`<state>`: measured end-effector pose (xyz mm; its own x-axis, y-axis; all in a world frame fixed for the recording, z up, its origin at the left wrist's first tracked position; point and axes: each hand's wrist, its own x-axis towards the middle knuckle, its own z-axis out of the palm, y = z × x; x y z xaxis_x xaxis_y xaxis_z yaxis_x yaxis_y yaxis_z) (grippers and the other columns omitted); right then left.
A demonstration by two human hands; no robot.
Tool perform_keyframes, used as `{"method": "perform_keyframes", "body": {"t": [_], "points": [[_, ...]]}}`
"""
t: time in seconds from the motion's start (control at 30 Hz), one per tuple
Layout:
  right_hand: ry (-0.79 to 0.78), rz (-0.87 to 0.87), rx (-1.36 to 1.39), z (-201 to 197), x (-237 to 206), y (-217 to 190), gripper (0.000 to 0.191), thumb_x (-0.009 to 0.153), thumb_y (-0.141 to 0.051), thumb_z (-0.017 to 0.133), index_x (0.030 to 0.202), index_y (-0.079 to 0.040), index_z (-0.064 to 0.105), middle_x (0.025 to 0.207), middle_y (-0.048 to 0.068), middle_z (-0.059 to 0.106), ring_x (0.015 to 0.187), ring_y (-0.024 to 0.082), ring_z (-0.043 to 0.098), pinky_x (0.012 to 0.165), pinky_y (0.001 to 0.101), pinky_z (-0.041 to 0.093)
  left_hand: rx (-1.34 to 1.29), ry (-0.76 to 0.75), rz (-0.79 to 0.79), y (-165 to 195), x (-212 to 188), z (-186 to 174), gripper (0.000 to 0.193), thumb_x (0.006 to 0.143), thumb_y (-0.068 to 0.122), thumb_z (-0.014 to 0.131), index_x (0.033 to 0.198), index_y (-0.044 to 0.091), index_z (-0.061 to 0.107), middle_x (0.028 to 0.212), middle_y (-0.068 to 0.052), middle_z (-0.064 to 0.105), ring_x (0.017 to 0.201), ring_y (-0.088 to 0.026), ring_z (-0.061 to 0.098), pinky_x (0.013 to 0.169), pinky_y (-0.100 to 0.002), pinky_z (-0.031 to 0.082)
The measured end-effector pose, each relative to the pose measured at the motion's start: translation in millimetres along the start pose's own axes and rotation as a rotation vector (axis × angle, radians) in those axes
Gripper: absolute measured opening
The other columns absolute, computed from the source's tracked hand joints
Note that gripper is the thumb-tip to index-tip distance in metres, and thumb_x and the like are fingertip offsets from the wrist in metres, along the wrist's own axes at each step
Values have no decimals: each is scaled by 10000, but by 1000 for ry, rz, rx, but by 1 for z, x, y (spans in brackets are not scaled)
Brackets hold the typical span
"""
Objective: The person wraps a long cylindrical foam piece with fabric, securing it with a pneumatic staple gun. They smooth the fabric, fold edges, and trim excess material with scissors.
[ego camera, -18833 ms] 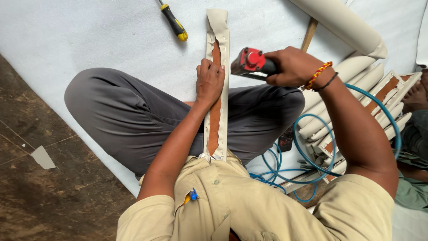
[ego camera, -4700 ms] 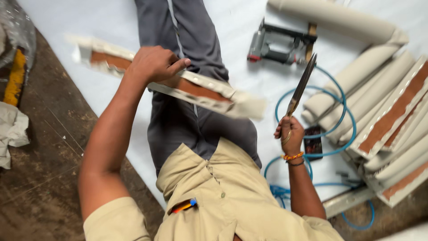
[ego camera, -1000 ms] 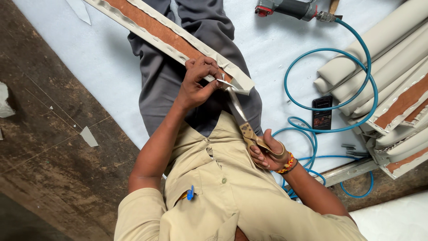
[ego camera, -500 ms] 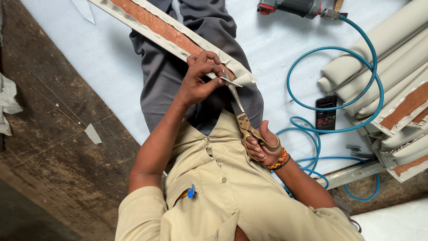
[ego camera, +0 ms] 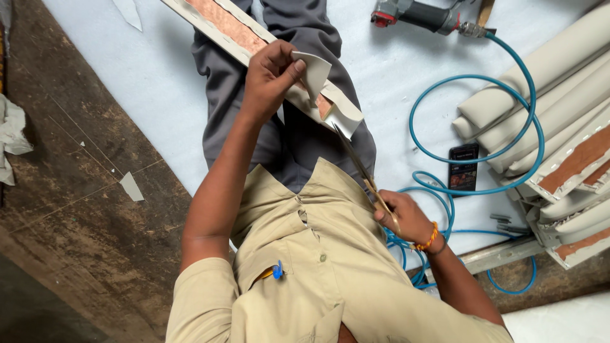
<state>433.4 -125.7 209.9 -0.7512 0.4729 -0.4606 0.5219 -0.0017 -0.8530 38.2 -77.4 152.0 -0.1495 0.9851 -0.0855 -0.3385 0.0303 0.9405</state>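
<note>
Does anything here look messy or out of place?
Mostly small litter: a pale offcut lies on the dark floor at left, another scrap on the white sheet. A dark phone sits inside the blue hose's loops, near the stacked panels.

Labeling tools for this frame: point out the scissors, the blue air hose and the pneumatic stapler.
scissors (ego camera: 356, 162), head view, on the blades.
blue air hose (ego camera: 530, 117), head view, on the large loop.
pneumatic stapler (ego camera: 416, 13), head view, on its body.

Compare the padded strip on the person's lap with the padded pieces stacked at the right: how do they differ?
The strip lies alone across the lap, held by the left hand; the stacked pieces lie untouched. The strip has a loose fabric flap lifted up; the stacked pieces show none. Both are beige with a brown board face.
</note>
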Motion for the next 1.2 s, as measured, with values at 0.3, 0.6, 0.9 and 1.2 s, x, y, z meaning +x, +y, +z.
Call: {"method": "perform_keyframes", "body": {"t": [0.3, 0.6, 0.9, 1.2], "points": [[297, -46, -976, -38, 48, -62, 754, 713, -803, 674, 766, -54, 599, 671, 76, 592, 516, 247, 576, 437, 377, 433, 396, -128, -5, 24, 16, 11, 171, 979, 209, 730, 984, 61, 644, 892, 12, 675, 815, -87, 689, 661, -246, 576], [381, -160, -1088, -20, 98, -85, 754, 726, -801, 676, 785, -53, 604, 688, 61, 560, 546, 217, 578, 431, 343, 419, 926, -386, 140, 49, 46, 52, 203, 899, 227, 790, 930, 61, 678, 733, -93, 696, 675, -299, 675, 606, -431, 495], [389, -110, -1092, -3, 105, -73, 594, 909, -627, 699, 720, -76, 583, 602, 50, 527, 424, 205, 518, 351, 350, 372, 1064, -427, 97, 46, 64, 57, 181, 880, 254, 788, 887, 92, 708, 726, -95, 709, 693, -322, 695, 620, -456, 511], [331, -65, -991, 10, 103, -67, 555, 949, -588, 688, 748, -83, 578, 625, 53, 562, 450, 238, 550, 396, 364, 407, 912, -327, 107, 45, 69, 45, 175, 892, 207, 779, 913, 62, 683, 740, -75, 717, 667, -244, 709, 637, -391, 527]]}}
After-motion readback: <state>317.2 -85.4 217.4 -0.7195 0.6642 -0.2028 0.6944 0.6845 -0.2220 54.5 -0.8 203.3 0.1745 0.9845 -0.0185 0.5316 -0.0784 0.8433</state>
